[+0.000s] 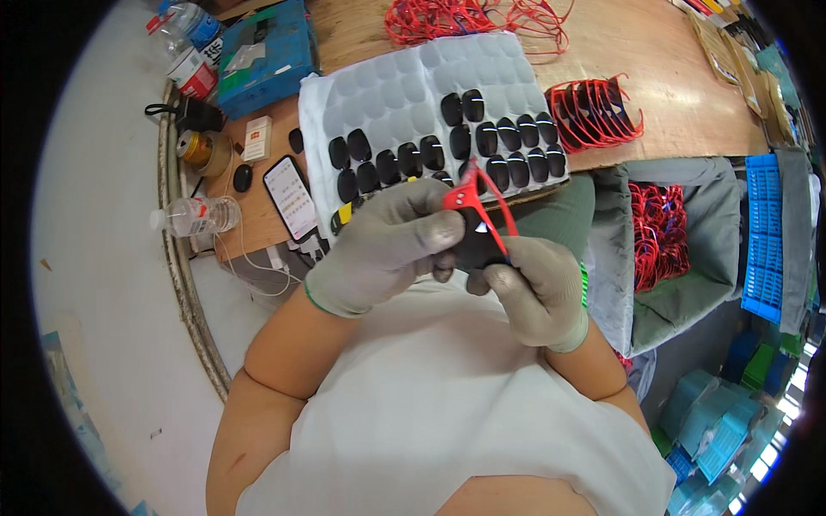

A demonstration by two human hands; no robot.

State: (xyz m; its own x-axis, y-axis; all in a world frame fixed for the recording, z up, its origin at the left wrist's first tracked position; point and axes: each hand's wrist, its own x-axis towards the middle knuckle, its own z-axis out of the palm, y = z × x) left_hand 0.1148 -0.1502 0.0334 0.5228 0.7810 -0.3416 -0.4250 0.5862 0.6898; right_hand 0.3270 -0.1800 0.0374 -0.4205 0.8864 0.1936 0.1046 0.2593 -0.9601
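Both my hands wear grey gloves and hold a pair of red-framed sunglasses [465, 196] above my lap. My left hand [387, 241] pinches the frame and a dark lens [478, 244] from the left. My right hand [542, 292] grips the other side of the sunglasses, its thumb near the lens's lower edge. How far the lens sits in the frame is hidden by my fingers. Just beyond my hands, a white moulded tray [379, 90] bears several loose dark lenses [409, 159] in its hollows, the far rows without lenses.
Stacked red glasses [594, 112] stand right of the tray; a tangle of red frames [473, 21] lies behind it. A grey-lined bin [611, 249] holds more red frames. At left are a phone [291, 198], a plastic bottle [198, 217] and a blue box [267, 56].
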